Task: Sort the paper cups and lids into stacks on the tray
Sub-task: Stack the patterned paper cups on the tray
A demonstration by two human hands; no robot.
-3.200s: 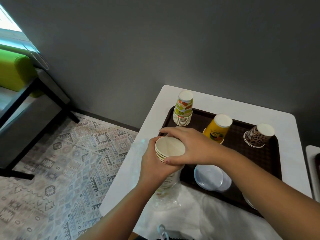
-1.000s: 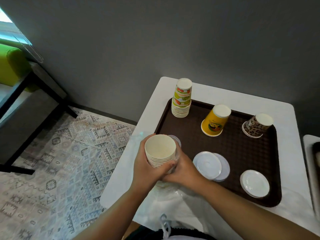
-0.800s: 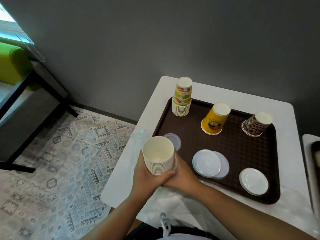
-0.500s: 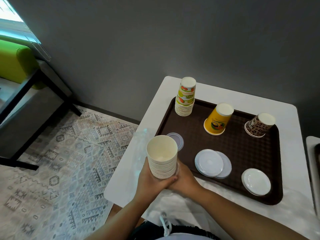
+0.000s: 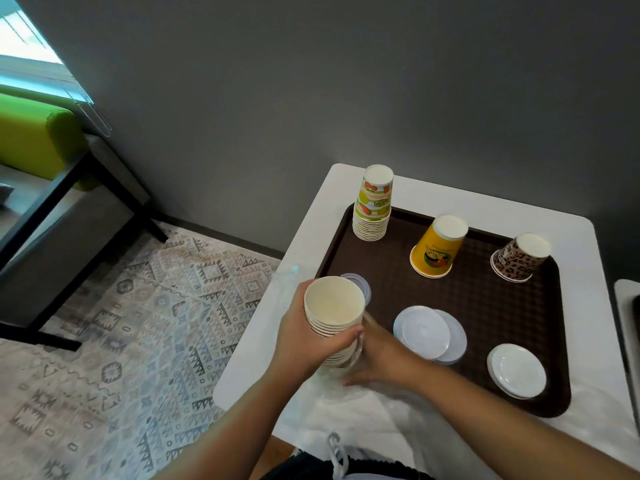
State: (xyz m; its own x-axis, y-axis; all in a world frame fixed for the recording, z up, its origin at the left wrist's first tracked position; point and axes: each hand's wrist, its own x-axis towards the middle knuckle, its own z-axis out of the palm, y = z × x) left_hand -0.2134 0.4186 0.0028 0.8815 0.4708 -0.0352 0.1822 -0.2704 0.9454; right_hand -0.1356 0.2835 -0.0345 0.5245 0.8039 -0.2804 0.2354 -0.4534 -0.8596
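Grey wall is backing a white table that is carrying a brown tray.

Stack of plain cream cups: mouths facing up, rims nested in close rings, being held upright over the tray's near left corner. Left hand is wrapping round the stack's side, thumb across the front. Right hand is reaching in at the base of the stack, where clear plastic wrap is bunching; whether its fingers are gripping anything cannot be told.

On the tray, upside down: fruit-print cup stack at the far left corner, yellow cartoon cup, leopard-print cup.

Lids lying flat: small clear lid just behind the held stack, translucent lids overlapping, white lids at the near right.
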